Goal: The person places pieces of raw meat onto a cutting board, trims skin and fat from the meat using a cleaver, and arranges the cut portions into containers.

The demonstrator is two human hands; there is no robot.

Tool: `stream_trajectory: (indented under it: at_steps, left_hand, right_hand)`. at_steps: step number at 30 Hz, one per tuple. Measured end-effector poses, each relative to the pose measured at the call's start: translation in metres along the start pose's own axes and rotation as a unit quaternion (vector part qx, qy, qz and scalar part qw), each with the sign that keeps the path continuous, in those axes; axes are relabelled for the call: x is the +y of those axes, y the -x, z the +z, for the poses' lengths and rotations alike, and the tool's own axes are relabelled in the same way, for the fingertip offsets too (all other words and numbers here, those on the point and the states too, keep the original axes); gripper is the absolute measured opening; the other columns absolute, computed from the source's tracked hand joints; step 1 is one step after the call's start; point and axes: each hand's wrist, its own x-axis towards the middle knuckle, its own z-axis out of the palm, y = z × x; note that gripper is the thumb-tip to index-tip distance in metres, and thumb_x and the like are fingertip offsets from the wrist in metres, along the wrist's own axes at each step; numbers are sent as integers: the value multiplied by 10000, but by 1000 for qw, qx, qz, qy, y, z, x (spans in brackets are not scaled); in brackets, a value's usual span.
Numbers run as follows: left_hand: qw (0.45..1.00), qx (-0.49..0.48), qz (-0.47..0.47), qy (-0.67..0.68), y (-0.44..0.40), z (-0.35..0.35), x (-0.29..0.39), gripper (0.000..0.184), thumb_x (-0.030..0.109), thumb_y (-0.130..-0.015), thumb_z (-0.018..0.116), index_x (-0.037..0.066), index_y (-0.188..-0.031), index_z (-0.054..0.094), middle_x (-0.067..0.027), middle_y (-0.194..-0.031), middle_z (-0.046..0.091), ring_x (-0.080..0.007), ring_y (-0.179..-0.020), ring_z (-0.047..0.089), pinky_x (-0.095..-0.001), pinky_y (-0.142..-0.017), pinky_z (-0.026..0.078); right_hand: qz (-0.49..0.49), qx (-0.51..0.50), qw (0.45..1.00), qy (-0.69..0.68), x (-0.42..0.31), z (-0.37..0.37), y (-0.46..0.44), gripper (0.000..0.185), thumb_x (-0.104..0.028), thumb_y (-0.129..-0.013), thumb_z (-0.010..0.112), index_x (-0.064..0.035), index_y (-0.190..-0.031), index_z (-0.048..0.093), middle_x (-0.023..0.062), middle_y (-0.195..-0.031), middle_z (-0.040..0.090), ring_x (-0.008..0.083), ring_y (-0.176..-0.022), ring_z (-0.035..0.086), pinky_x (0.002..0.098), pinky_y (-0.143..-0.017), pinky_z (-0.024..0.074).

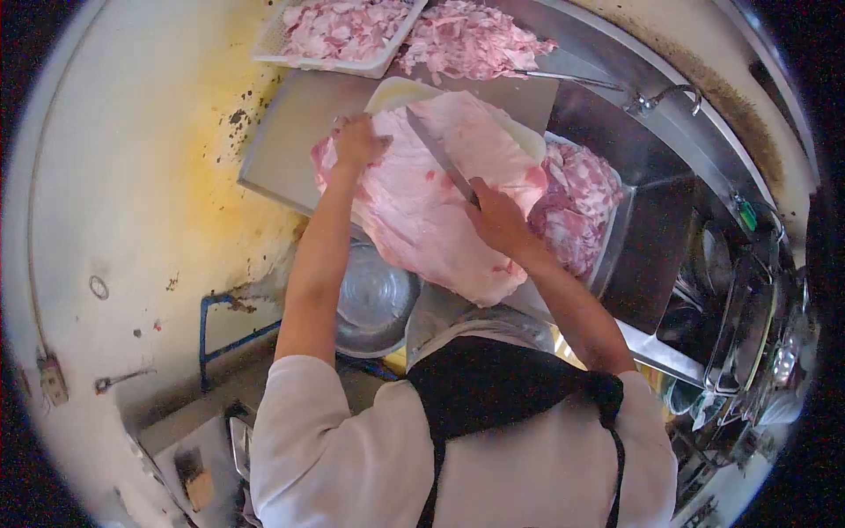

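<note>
A large pale pink slab of meat (414, 207) lies across a white cutting board (398, 91), with its lower end hanging over the counter's near edge. At its left upper side, my left hand (359, 143) grips the meat, thumb apart from the curled fingers. My right hand (499, 222) is closed round the handle of a knife (437, 154). The knife's long blade points up and left, lying along the upper face of the slab. Whether the edge is cutting in, I cannot tell.
Beyond the board stand a white basket (385, 63) of meat trimmings and a loose pile of trimmings (475, 40). To the right, a tub of meat chunks (576, 207) sits by the sink (651, 229) with its faucet (647, 104). A metal basin (374, 290) is below the counter.
</note>
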Motion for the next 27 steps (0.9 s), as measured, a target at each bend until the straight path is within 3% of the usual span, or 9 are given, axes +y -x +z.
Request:
stream_trajectory:
  at_steps: [3, 7, 9, 12, 16, 21, 23, 25, 27]
  left_hand:
    - [999, 0, 40, -7, -1, 6, -7, 578, 435, -728, 732, 78, -1167, 610, -160, -1080, 654, -366, -1108, 561, -519, -990, 373]
    - [996, -75, 39, 24, -6, 0, -10, 496, 439, -729, 708, 79, -1061, 632, -163, -997, 671, -352, -1008, 611, -499, -940, 399]
    - [993, -109, 30, 46, -6, 1, -6, 459, 444, -728, 694, 81, -1003, 632, -169, -979, 669, -345, -1011, 612, -497, -906, 411]
    - [994, -6, 97, 54, -1, 22, -14, 428, 422, -717, 682, 83, -974, 631, -176, -973, 672, -338, -1016, 616, -509, -870, 421]
    - [989, -11, 129, 68, 7, 14, -21, 507, 402, -682, 688, 83, -1073, 640, -164, -952, 688, -321, -963, 647, -511, -874, 432]
    - [976, -18, 88, 197, 27, -9, -35, 496, 354, -663, 691, 69, -1066, 649, -161, -892, 699, -342, -858, 670, -471, -788, 495]
    - [978, 45, 115, 168, 34, -2, -35, 416, 303, -658, 699, 75, -1004, 660, -165, -896, 697, -347, -842, 668, -444, -719, 512]
    - [969, 59, 124, 206, 41, -4, -34, 391, 270, -653, 710, 79, -990, 661, -156, -882, 695, -337, -820, 665, -432, -703, 510]
    - [960, 52, 96, 256, 49, -21, -35, 351, 228, -651, 718, 73, -960, 656, -141, -835, 678, -317, -769, 648, -413, -674, 503]
  right_hand:
    - [32, -10, 999, 29, -17, 12, -25, 267, -196, -919, 550, -43, -1108, 439, 252, -818, 631, 457, -778, 614, 559, -685, 465]
    - [91, 1, 987, 135, -32, 25, -57, 267, -179, -916, 548, -36, -1108, 430, 254, -807, 632, 463, -754, 615, 567, -658, 476]
    - [22, 15, 993, 116, -25, 43, -83, 272, -181, -919, 534, -26, -1112, 422, 259, -808, 631, 464, -753, 620, 566, -661, 483]
    - [-7, 40, 994, 106, -27, 62, -131, 281, -175, -915, 523, 2, -1109, 423, 282, -835, 630, 465, -786, 630, 564, -686, 494]
    - [14, 36, 989, 144, -43, 65, -173, 310, -162, -896, 551, 7, -1122, 424, 283, -859, 635, 453, -829, 634, 559, -709, 502]
    - [22, -27, 984, 177, -28, 44, -99, 331, -158, -904, 489, 23, -1174, 423, 287, -906, 644, 441, -871, 653, 546, -725, 513]
    - [86, -50, 981, 164, -29, 30, -51, 336, -181, -908, 559, 10, -1154, 433, 284, -859, 631, 451, -835, 632, 545, -721, 492]
    - [158, -98, 967, 176, -37, 17, -3, 370, -175, -911, 547, -6, -1212, 414, 287, -858, 627, 451, -834, 628, 555, -705, 487]
    - [164, -107, 956, 220, -5, 16, 59, 386, -192, -916, 531, -23, -1241, 407, 271, -827, 634, 452, -809, 630, 560, -687, 488]
